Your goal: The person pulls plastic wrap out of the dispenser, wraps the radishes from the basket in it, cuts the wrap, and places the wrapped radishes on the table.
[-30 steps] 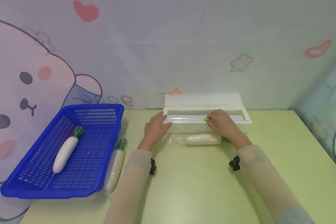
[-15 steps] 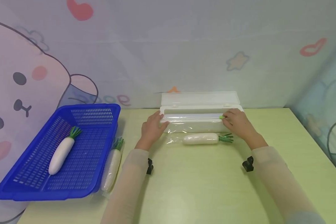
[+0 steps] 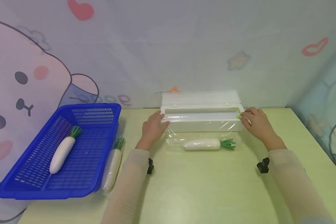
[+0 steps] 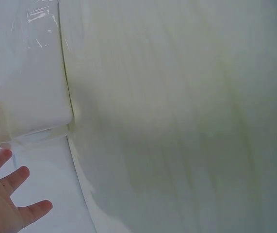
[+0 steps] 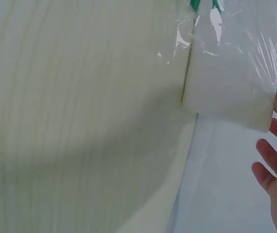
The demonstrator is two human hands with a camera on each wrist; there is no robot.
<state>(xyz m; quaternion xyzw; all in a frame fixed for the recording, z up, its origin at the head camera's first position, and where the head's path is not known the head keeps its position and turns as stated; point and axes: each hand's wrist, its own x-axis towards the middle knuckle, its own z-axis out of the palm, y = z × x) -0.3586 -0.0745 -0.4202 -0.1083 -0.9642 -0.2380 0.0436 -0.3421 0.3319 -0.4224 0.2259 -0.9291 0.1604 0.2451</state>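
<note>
A white cling film dispenser point(image 3: 201, 126) stands near the back of the table, lid raised behind it. My left hand point(image 3: 153, 127) grips its left end, thumb at the front; in the left wrist view several fingers spread apart. At the right end, my right hand point(image 3: 257, 124) pinches the small green slide cutter point(image 3: 239, 116). Clear cling film point(image 3: 175, 140) hangs over the dispenser's front and reaches the table around a white radish point(image 3: 203, 144) with green leaves. How far the film goes around the radish I cannot tell.
A blue basket point(image 3: 100, 174) on the left holds one white radish point(image 3: 62, 155). Another radish point(image 3: 112, 169), in clear film, lies between the basket and my left forearm. A patterned cloth point(image 3: 168, 46) hangs behind the table point(image 3: 190, 193).
My right hand has slid the green cutter rightward from the dispenser's middle to its right end. The film's front part and the radish have shifted slightly toward me. My left hand keeps its place.
</note>
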